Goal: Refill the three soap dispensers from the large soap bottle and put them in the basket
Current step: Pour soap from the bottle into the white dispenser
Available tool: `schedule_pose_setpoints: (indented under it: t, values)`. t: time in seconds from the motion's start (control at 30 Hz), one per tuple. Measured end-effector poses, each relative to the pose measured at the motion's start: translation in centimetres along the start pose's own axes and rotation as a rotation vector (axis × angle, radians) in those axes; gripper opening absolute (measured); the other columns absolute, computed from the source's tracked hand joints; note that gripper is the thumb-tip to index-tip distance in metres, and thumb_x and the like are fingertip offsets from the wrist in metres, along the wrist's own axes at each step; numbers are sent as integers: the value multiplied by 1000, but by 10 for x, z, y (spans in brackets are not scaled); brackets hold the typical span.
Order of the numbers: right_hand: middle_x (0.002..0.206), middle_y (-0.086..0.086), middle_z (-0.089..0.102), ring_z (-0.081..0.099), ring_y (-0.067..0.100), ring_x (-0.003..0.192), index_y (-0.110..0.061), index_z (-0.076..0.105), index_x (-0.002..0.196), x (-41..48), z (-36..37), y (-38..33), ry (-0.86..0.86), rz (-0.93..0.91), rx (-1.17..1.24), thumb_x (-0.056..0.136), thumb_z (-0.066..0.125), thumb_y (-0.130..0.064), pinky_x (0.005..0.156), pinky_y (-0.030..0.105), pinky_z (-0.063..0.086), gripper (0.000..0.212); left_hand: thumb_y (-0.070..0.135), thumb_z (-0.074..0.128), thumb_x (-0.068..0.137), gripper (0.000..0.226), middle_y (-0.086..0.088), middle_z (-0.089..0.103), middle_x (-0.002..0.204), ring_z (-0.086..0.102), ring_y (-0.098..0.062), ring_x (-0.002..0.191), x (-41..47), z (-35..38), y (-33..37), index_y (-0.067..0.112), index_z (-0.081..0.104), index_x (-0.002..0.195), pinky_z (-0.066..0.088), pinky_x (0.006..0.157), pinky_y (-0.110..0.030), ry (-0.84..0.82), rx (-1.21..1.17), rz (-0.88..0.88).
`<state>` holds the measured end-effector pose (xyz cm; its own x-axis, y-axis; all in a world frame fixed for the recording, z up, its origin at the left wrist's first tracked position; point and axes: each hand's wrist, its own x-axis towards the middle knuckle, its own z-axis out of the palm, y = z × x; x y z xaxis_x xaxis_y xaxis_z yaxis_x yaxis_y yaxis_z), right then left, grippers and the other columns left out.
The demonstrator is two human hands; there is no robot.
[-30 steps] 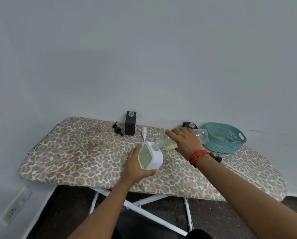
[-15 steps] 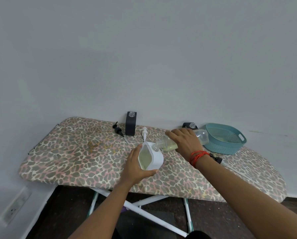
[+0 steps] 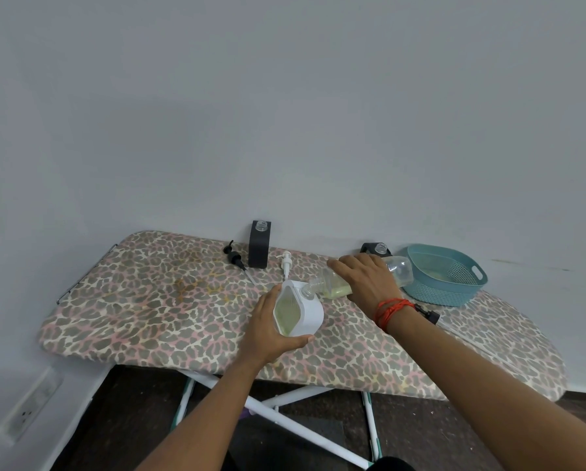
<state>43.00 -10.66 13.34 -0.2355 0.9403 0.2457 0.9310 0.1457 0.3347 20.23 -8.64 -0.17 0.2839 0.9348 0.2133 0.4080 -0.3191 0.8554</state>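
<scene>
The white soap dispenser (image 3: pixel 310 312) is held tilted above the ironing board (image 3: pixel 149 300) by the left hand (image 3: pixel 268 331), whose fingers and thumb are curled round its body. Pale yellow-green liquid is seen through its side window. The large soap bottle (image 3: pixel 400 268) is gripped from above by the right hand (image 3: pixel 366 280) and is laid nearly level, its open mouth set just beside the dispenser's neck. Whether soap is flowing cannot be told. A black dispenser (image 3: pixel 259 248) is stood uncapped by the wall, between a black pump (image 3: pixel 235 259) and a white pump (image 3: pixel 286 263) that are laid on the board. A second black dispenser (image 3: pixel 377 249) is partly hidden behind the right hand. The teal basket (image 3: pixel 444 294) is set at the right, just beyond the bottle's base.
</scene>
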Motion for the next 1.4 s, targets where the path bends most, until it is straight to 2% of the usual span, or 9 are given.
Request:
schedule_pose_setpoints:
  t: [0.2,0.47,0.6,0.73,0.9,1.4]
  values:
    - [110,1,68,63,28,94,-27,55,125,0,0,0,-8,0,-3,54,91,-13,86,44,50,80,71,85,53,130,8,31,160,33,-12,145,0,0,0,27,24,159,35,117,-43,-4,1,-5]
    - [109,1,67,63,28,92,-26,56,124,0,0,-1,-6,-2,-10,52,91,-13,84,44,50,81,72,83,53,129,9,32,157,31,-3,139,0,-1,1,27,25,159,32,112,-30,-6,-4,8]
    - [108,0,67,62,27,91,-26,56,124,0,0,-1,-4,-3,-12,52,91,-12,84,43,50,82,67,88,55,127,9,34,157,35,-9,141,1,0,0,27,26,158,36,113,-36,-2,-1,4]
    - [106,-1,68,62,27,88,-26,57,122,1,0,-1,7,-2,-10,51,90,-10,82,43,50,80,62,91,56,126,8,35,156,36,-11,141,1,0,0,27,27,158,36,112,-35,0,4,9]
    - [107,0,67,62,28,90,-25,57,123,1,0,-1,3,-6,-16,53,90,-10,84,44,50,79,68,88,54,127,9,37,155,38,-11,140,1,0,-1,26,28,158,40,113,-41,5,2,8]
    - [109,1,67,62,28,91,-25,56,124,0,0,-1,6,-6,0,53,89,-9,85,44,50,80,68,88,54,128,8,34,157,36,-12,143,1,0,0,27,26,159,38,115,-42,-7,11,-8]
